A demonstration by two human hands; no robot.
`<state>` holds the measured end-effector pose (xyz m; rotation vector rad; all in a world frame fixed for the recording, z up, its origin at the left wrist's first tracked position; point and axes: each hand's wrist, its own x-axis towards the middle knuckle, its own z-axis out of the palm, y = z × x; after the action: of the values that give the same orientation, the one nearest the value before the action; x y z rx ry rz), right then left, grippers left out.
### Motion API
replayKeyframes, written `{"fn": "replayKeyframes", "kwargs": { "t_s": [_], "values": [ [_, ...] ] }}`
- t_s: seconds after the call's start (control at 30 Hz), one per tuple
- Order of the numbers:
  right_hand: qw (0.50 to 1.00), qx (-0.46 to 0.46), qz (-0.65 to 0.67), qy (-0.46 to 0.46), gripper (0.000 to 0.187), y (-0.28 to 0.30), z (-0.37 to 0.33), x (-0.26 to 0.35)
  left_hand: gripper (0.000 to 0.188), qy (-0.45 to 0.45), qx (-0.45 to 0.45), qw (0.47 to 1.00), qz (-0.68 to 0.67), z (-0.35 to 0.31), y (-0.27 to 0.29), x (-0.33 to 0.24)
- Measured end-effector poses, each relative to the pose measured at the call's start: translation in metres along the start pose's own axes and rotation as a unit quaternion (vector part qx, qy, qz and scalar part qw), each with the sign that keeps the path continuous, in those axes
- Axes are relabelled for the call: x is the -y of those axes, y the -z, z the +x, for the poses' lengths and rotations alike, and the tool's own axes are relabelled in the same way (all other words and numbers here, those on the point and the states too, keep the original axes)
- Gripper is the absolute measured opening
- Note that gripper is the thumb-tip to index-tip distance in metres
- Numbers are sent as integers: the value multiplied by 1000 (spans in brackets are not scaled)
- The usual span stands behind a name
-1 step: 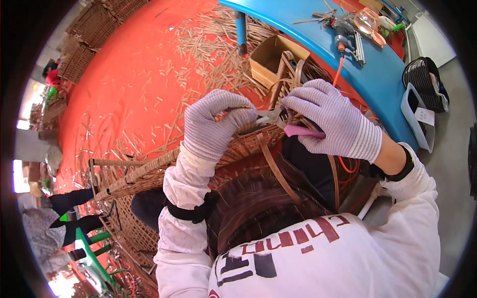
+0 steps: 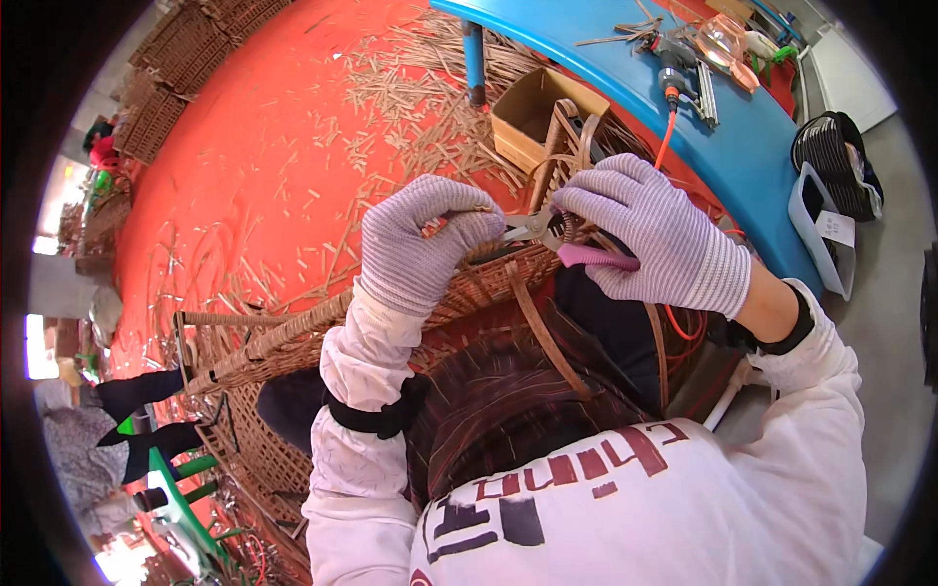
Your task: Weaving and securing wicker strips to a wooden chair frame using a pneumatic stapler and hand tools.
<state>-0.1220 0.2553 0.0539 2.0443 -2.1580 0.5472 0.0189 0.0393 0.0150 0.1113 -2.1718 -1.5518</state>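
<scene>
My right hand (image 2: pixel 655 227) wears a striped grey-white glove and is closed around pruning shears (image 2: pixel 598 258) with a pink handle and a coiled spring. The metal blades point left toward my other hand. Gloved the same way, my left hand (image 2: pixel 415 244) is closed in a pinch just beside the blade tips. Bare fingertips show through its glove, and what it pinches is too small to make out. Below both hands a brown woven basket (image 2: pixel 264 350) lies across my lap. Bent brown strips (image 2: pixel 549 337) of it reach over my dark striped apron.
A blue table (image 2: pixel 752 161) stands at the right, bearing an air tool (image 2: pixel 674 73) with an orange hose. Behind my hands is a cardboard box (image 2: pixel 518 137). Cut strips (image 2: pixel 410 107) litter the red floor. At the left a person's sleeve (image 2: pixel 78 449) shows near a green stool (image 2: pixel 181 508).
</scene>
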Motion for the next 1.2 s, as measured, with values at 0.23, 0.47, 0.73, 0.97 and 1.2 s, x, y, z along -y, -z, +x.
{"fn": "replayKeyframes", "kwargs": {
  "t_s": [0.23,0.47,0.73,0.97,1.2],
  "values": [
    [1000,-1,-1,26,51,-10,3,-11,14,59,9,997,-47,1,2,-3],
    [995,37,-79,46,53,-16,8,-9,13,33,-1,998,-47,-3,0,0],
    [994,31,-70,79,49,-15,12,-20,12,14,-3,1000,-16,0,3,-3],
    [989,-90,38,-111,38,22,8,-23,13,54,-177,978,-96,9,1,1],
    [832,-90,-225,-499,50,21,-182,-222,26,60,-150,986,-37,15,-5,-1]
  ]
}}
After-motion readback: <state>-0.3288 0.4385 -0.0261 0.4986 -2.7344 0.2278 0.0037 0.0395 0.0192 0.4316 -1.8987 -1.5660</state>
